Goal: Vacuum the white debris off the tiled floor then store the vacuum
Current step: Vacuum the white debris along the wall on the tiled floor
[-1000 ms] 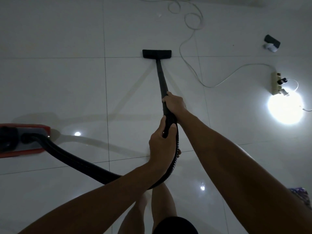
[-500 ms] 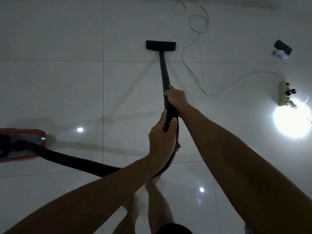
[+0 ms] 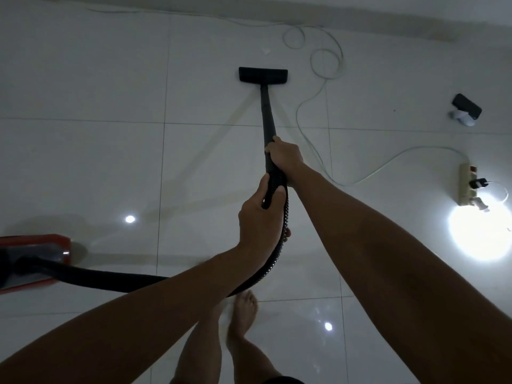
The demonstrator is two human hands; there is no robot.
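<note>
Black wand in both gripping hands, nozzle near wall edge, cord alongside.

One wide-angle camera sits on the person's head. It looks forward and down, close over both forearms, onto the tiled floor.

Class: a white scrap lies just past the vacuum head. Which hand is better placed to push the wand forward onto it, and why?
Probably the right hand: it grips the wand furthest forward, nearest the floor head and scrap. The left hand holds the hose end behind.
</note>
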